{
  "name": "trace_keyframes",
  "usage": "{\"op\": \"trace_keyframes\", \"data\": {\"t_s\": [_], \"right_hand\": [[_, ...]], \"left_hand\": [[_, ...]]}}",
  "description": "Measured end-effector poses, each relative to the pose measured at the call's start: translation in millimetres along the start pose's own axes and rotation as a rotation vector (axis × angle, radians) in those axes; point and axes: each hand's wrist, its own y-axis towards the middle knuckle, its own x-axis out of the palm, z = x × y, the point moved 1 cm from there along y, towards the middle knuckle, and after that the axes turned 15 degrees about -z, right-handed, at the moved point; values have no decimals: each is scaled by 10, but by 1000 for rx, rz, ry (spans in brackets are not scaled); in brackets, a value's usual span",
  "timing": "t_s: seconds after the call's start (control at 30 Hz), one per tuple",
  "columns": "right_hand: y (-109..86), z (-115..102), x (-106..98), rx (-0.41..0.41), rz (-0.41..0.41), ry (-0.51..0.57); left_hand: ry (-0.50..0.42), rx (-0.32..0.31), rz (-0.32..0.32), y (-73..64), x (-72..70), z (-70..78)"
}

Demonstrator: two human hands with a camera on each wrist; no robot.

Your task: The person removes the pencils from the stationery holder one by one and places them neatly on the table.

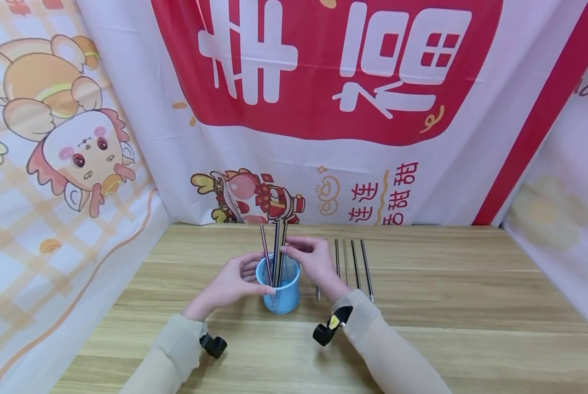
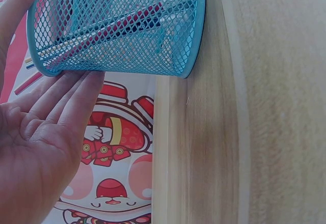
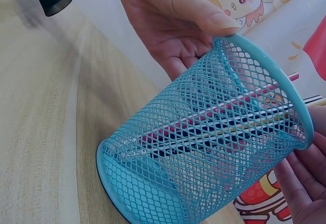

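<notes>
A light-blue mesh pen holder [image 1: 288, 300] stands upright on the table, with several pencils [image 1: 264, 241] leaning inside it. My left hand [image 1: 232, 282] holds it from the left, its thumb on the near rim and its fingers round the far side. In the left wrist view, fingertips of the left hand [image 2: 48, 117] pass behind the mesh wall [image 2: 117, 30]. Above the right part of the rim, my right hand [image 1: 316, 262] pinches a dark pencil [image 1: 284, 232] between thumb and forefinger. The right wrist view has the pencils' lower ends [image 3: 153, 137] showing through the mesh.
To the right of my right hand, several dark and tan pencils [image 1: 355, 262] lie side by side on the wooden table [image 1: 447, 306]; my hand and wrist partly cover some. Printed cloth [image 1: 323, 126] hangs behind the table, with more cloth at both sides.
</notes>
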Motion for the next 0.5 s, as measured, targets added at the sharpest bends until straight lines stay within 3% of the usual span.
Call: {"op": "trace_keyframes", "data": {"t_s": [0.5], "right_hand": [[-13, -22, -2, -2, 3, -4]], "left_hand": [[12, -18, 8, -5, 2, -7]]}}
